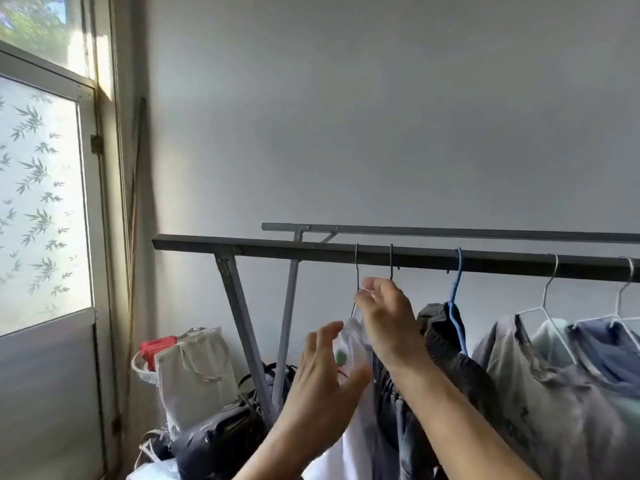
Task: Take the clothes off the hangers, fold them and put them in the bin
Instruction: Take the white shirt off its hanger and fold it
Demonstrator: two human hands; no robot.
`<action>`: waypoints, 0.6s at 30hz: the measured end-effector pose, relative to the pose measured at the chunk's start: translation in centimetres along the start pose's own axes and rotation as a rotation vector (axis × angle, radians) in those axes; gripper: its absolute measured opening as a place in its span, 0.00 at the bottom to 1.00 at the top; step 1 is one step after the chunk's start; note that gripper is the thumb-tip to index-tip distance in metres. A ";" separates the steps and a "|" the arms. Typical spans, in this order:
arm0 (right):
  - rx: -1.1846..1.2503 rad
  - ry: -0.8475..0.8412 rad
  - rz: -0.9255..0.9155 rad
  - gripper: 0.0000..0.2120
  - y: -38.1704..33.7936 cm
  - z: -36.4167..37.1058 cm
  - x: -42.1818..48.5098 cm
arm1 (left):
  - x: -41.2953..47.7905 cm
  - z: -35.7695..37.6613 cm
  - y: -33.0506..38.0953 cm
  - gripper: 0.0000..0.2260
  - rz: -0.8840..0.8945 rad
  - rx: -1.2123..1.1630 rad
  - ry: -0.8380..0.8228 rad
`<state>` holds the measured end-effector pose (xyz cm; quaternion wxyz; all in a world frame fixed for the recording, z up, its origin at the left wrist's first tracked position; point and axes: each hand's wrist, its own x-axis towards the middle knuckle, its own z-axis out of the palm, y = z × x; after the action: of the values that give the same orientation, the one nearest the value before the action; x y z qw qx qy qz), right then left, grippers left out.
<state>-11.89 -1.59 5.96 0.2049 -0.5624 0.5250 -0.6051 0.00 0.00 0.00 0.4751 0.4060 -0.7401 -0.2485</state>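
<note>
Reaching for the first garment on the rack: your right hand (388, 320) is raised to the neck of the leftmost wire hanger (357, 268), its thumb and fingers curled in and apparently pinching the wire just under the hook. Your left hand (325, 372) hovers lower and to the left with fingers spread and loose. It holds nothing and is blurred against the white garment (351, 336) that hangs from that hanger.

The relation that counts is hook to rail. The dark rail (415, 259) runs side to side across your view, above both hands, and the hook sits over its top. The hanger therefore has to go up before it can come toward you. Your right hand is the nearer one to the hook and is better placed to lift. Your left hand is just beside the cloth hanging straight down below it and is placed to gather that.

The next hanger along, carrying a dark garment (391, 393), hangs just to the right and close behind your right wrist, so a sideways pull would likely snag it. A blue hanger (459, 306) and more clothes follow farther right. No bin can be made out for certain.
</note>
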 end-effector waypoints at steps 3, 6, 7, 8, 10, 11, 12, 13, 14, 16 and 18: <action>-0.093 -0.056 0.051 0.28 0.7 0.4 1.3 | 2.3 1.9 -0.4 0.33 -0.004 0.188 -0.088; -0.168 -0.080 0.135 0.30 1.4 0.8 2.6 | 3.4 3.0 -0.2 0.37 0.000 0.237 -0.081; -0.170 -0.102 0.156 0.30 1.7 0.8 3.0 | 3.7 3.4 -0.3 0.36 0.004 0.252 -0.062; -0.169 -0.115 0.180 0.29 1.8 0.9 3.2 | 3.7 3.6 -0.4 0.35 0.005 0.266 -0.046; -0.158 -0.148 0.216 0.26 2.2 0.9 3.6 | 3.9 4.1 -0.6 0.30 -0.015 0.240 0.011; -0.135 -0.160 0.220 0.26 2.4 0.9 3.6 | 3.9 4.3 -0.7 0.27 -0.024 0.222 0.037; -0.110 -0.172 0.219 0.27 2.6 0.9 3.6 | 3.9 4.5 -0.8 0.24 -0.034 0.202 0.055; -0.090 -0.178 0.218 0.28 2.8 1.0 3.5 | 3.8 4.6 -1.1 0.21 -0.042 0.168 0.073; -0.083 -0.178 0.212 0.29 2.8 1.1 3.5 | 3.7 4.5 -1.2 0.20 -0.050 0.125 0.085; -0.092 -0.170 0.209 0.29 3.0 1.2 3.7 | 3.7 4.5 -1.8 0.20 -0.066 0.057 0.103; -0.082 -0.169 0.210 0.27 2.9 1.2 3.7 | 3.7 4.4 -2.3 0.21 -0.080 0.023 0.114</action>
<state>-12.85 -6.28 4.96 0.2874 -0.5614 0.5860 -0.5088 -3.95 -4.42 -1.70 0.5018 0.4540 -0.6977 -0.2352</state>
